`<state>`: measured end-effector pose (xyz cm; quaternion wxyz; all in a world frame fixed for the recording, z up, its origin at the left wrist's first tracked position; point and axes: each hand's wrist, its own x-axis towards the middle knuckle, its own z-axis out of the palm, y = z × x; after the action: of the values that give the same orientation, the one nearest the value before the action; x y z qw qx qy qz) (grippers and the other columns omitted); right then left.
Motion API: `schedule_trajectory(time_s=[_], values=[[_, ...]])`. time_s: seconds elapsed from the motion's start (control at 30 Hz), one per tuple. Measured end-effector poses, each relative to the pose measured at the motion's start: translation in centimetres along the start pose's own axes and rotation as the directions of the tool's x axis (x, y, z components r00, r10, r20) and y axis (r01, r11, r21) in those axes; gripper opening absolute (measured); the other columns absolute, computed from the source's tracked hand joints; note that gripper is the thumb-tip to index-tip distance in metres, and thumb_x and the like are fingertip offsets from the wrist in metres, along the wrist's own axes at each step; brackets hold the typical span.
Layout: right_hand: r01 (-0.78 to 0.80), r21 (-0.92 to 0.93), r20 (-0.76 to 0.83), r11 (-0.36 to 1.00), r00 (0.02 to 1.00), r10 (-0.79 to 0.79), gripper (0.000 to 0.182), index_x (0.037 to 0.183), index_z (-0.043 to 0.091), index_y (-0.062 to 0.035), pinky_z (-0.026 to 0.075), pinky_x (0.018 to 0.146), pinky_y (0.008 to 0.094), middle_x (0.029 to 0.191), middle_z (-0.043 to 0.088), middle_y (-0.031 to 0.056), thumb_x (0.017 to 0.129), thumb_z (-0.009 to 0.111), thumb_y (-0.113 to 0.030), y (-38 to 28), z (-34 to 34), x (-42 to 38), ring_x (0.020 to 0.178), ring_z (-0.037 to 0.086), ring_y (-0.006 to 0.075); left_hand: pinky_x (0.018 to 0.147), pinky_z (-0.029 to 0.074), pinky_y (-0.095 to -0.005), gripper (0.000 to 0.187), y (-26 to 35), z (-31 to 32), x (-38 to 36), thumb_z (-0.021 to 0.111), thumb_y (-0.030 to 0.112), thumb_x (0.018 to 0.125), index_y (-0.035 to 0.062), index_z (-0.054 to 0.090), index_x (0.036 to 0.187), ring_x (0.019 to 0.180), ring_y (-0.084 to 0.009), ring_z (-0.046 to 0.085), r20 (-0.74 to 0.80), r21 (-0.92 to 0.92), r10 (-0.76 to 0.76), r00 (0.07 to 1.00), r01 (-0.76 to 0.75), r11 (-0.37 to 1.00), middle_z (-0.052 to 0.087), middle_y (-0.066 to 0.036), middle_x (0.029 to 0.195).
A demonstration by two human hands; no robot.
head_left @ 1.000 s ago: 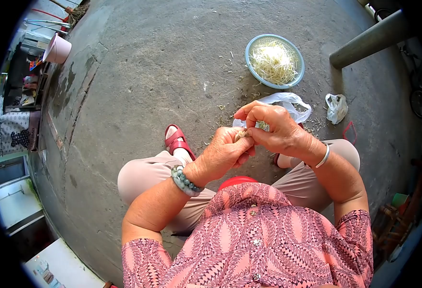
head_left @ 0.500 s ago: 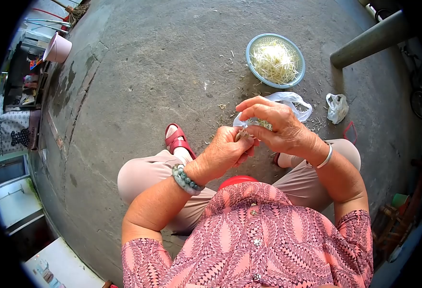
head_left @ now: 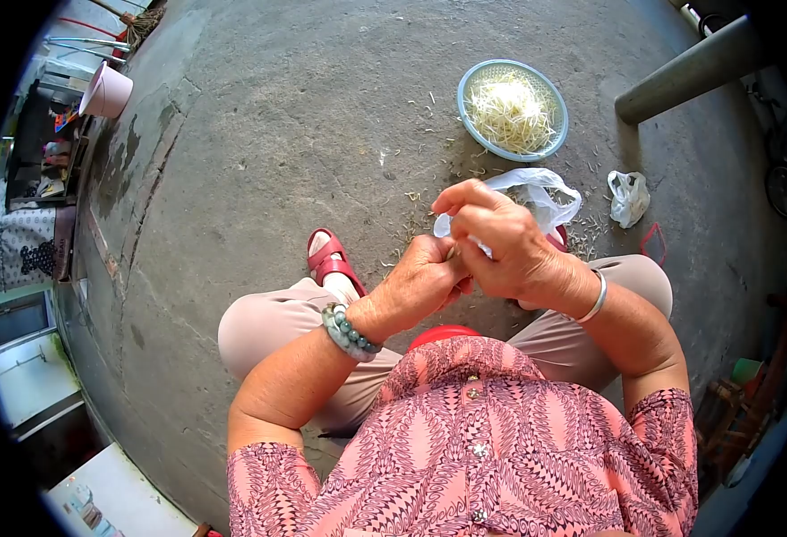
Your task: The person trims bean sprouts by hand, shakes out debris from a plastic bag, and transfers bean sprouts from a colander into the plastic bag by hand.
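In front of my knees my left hand (head_left: pixel 418 282) is closed, thumb against curled fingers, round what looks like a small bunch of bean sprouts, mostly hidden now. My right hand (head_left: pixel 510 246) meets its fingertips, thumb and forefinger pinched together and the other fingers bent and raised. Whatever sits in that pinch is too small to make out. Just beyond my hands a white plastic bag (head_left: pixel 550 201) lies open on the floor, partly covered by my right hand. Farther out, a blue plastic basket (head_left: pixel 468 125) holds a heap of pale bean sprouts (head_left: pixel 512 112).
Sprout scraps litter the concrete floor (head_left: pixel 277 134) around the bag. A small knotted white bag (head_left: pixel 628 199) lies to the right, near a grey post (head_left: pixel 680 80). A pink bucket (head_left: pixel 107 91) stands far left. My red sandal (head_left: pixel 333 261) is left of my hands.
My right hand has turned and closed in over the left fingertips, its fingers more bent. The sprouts in my left hand are less visible. Basket and bags stay put.
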<state>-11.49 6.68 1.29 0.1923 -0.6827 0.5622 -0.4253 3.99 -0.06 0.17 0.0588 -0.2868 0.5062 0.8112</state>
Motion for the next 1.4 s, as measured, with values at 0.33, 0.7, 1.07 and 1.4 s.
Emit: schedule_trajectory(time_s=[0.33,0.7,1.07,1.4], values=[[-0.312,0.097,-0.135,0.945,0.937,0.323,0.019,0.098,0.063,0.0028,0.053,0.068,0.0342,0.080,0.065,0.0125,0.084,0.059,-0.009,1.6,-0.6,0.3,0.073,0.065,0.0233,0.065,0.058,-0.0314,0.032,-0.1,-1.5,-0.2,0.047,0.021,0.094,-0.0034,0.056,0.111,0.079,-0.0212,0.066,0.094,-0.571,0.075,0.993,-0.008,0.821,0.063,-0.015,0.093],[-0.408,0.216,-0.057,0.887,0.902,0.428,0.019,0.101,0.062,0.0015,0.052,0.071,0.0327,0.090,0.065,0.0136,0.086,0.061,-0.010,1.5,-0.8,-0.3,0.080,0.065,0.0184,0.090,0.051,-0.0455,0.047,0.7,-2.3,-0.9,0.030,0.030,0.096,-0.0051,0.052,0.120,0.106,-0.0327,0.060,0.025,-0.744,0.144,0.989,-0.078,0.664,0.060,-0.020,0.114],[0.133,-0.304,-0.102,0.943,0.980,-0.171,0.020,0.083,0.059,-0.0020,0.043,0.084,0.0446,0.093,0.057,0.0132,0.067,0.069,-0.009,-0.5,1.2,0.6,0.098,0.054,0.0334,0.094,0.047,-0.0402,0.041,-0.6,-1.7,0.4,0.026,0.025,0.099,-0.0010,0.048,0.120,0.107,-0.0241,0.058,-0.026,-0.780,0.126,0.992,-0.099,0.617,0.058,-0.014,0.116],[0.113,-0.299,-0.155,0.948,0.974,-0.165,0.009,0.073,0.055,-0.0001,0.045,0.081,0.0428,0.093,0.060,0.0142,0.070,0.063,-0.002,0.0,-0.2,0.9,0.094,0.057,0.0333,0.100,0.042,-0.0441,0.056,0.5,-1.8,-0.5,0.032,0.043,0.097,-0.0025,0.045,0.127,0.112,-0.0278,0.056,-0.031,-0.832,0.229,0.973,-0.152,0.534,0.058,-0.015,0.118]])
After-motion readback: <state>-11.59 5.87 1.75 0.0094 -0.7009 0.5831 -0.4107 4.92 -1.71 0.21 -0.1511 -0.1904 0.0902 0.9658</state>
